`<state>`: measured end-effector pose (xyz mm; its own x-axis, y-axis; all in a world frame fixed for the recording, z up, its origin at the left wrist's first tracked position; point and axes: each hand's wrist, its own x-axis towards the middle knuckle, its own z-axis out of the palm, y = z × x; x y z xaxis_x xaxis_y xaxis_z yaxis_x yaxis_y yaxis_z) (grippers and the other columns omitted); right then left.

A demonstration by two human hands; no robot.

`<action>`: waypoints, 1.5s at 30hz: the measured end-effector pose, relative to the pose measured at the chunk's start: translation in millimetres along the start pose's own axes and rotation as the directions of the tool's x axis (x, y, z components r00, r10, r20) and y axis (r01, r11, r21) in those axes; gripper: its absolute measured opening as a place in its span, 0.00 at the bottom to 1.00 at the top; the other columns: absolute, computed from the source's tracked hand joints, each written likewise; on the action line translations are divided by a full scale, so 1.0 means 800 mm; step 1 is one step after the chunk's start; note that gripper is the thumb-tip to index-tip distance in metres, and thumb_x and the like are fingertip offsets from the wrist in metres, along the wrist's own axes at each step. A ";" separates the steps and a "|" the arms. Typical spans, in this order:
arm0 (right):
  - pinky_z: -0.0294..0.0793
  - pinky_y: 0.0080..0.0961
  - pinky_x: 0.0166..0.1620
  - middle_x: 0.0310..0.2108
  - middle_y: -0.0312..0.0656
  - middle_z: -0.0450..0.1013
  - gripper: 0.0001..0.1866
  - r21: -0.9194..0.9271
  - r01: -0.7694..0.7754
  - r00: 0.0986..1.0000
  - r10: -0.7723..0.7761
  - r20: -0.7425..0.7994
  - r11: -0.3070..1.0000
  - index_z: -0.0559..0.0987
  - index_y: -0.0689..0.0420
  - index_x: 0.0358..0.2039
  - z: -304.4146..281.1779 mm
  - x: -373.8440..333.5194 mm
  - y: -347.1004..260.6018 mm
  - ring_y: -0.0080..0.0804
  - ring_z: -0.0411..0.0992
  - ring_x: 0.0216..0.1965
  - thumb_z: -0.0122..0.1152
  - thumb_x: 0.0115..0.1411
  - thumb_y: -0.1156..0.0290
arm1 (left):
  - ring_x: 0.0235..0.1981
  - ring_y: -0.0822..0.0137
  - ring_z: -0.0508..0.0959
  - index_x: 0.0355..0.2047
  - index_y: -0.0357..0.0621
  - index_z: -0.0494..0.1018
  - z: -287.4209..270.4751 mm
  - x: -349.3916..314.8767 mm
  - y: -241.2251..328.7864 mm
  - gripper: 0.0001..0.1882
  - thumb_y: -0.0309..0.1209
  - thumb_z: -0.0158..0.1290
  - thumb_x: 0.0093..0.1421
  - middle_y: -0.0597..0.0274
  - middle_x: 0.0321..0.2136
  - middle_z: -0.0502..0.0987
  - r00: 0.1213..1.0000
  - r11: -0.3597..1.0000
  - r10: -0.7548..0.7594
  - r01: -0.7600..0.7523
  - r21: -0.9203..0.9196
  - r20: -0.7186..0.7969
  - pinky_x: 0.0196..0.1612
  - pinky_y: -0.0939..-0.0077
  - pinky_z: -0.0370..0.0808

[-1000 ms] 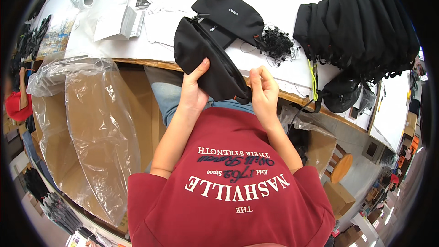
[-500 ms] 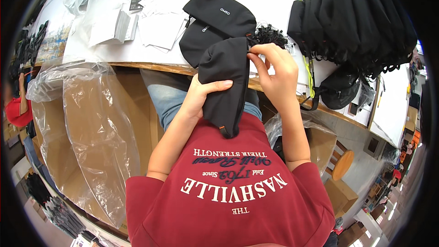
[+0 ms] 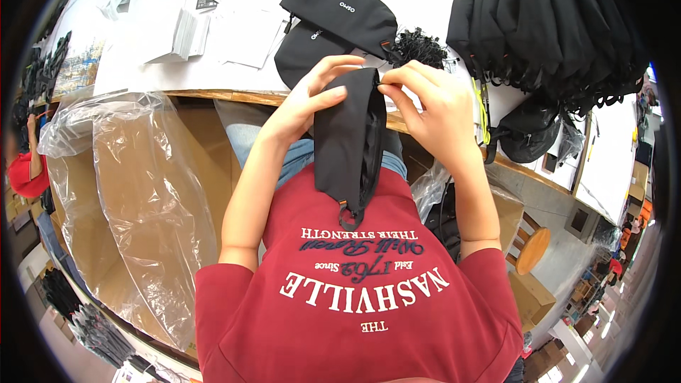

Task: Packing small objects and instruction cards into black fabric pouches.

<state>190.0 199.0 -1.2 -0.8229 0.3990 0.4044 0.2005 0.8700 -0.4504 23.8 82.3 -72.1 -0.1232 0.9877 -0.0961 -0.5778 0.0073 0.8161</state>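
Observation:
A black zip pouch (image 3: 342,145) hangs upright in front of my shirt, with a small loop and an orange tab at its lower end. Along its right side the zipped edge shows a dark gap. My left hand (image 3: 312,99) grips the pouch near its upper end, thumb on the near face and fingers behind. At the upper right corner, my right hand (image 3: 433,106) pinches the pouch's zip end between thumb and forefinger; the exact part is too small to tell. Just beyond, two more black pouches (image 3: 339,14) lie overlapping on the white table (image 3: 241,85).
A row of black pouches (image 3: 546,28) stands at the far right, beside a heap of thin black cords (image 3: 418,48). White paper cards (image 3: 188,35) lie left. Clear plastic (image 3: 142,206) drapes over a cardboard box below the table edge. A wooden stool (image 3: 530,250) stands at right.
My left hand has moved up from the pouch's middle to its upper end. The zipped edge has turned toward me and its gap shows wider. My right hand keeps its pinch at the corner.

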 end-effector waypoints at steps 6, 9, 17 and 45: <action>0.70 0.25 0.32 0.26 0.33 0.70 0.06 -0.142 0.174 0.982 -0.160 0.101 0.974 0.75 0.55 0.30 -0.012 0.010 -0.009 0.31 0.71 0.28 0.62 0.50 0.72 | 0.29 0.80 0.76 0.37 0.40 0.76 0.000 0.019 0.003 0.10 0.32 0.58 0.58 0.68 0.29 0.78 0.991 0.991 -0.125 0.122 -0.046 -0.050 0.34 0.87 0.73; 0.67 0.27 0.26 0.23 0.35 0.70 0.06 -0.144 0.250 0.968 -0.244 0.054 0.958 0.75 0.57 0.28 -0.016 0.015 -0.014 0.32 0.69 0.24 0.63 0.49 0.74 | 0.29 0.79 0.77 0.39 0.39 0.76 0.001 0.023 0.000 0.11 0.33 0.59 0.58 0.67 0.30 0.78 0.991 0.988 -0.126 0.121 -0.096 -0.042 0.33 0.86 0.74; 0.69 0.26 0.27 0.23 0.34 0.68 0.09 0.140 0.322 0.887 -0.350 0.302 0.936 0.75 0.55 0.29 0.003 0.004 -0.042 0.30 0.69 0.25 0.61 0.44 0.74 | 0.28 0.75 0.79 0.40 0.41 0.75 -0.037 0.042 0.008 0.11 0.34 0.56 0.61 0.65 0.31 0.79 0.972 0.947 -0.101 0.029 -0.321 -0.211 0.31 0.82 0.78; 0.73 0.26 0.35 0.31 0.39 0.71 0.13 0.405 -0.026 0.963 -0.086 0.257 0.914 0.76 0.55 0.37 0.010 -0.001 -0.050 0.35 0.72 0.32 0.66 0.51 0.68 | 0.32 0.71 0.81 0.43 0.41 0.75 -0.065 0.027 0.035 0.13 0.34 0.54 0.61 0.61 0.34 0.80 0.933 0.933 0.047 -0.169 -0.319 -0.356 0.35 0.79 0.79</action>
<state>178.4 161.4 10.0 -0.9460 0.2345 0.2238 -0.0107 0.6674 -0.7446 -37.0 96.1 -80.9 -0.4292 0.8668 -0.2538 -0.7756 -0.2097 0.5954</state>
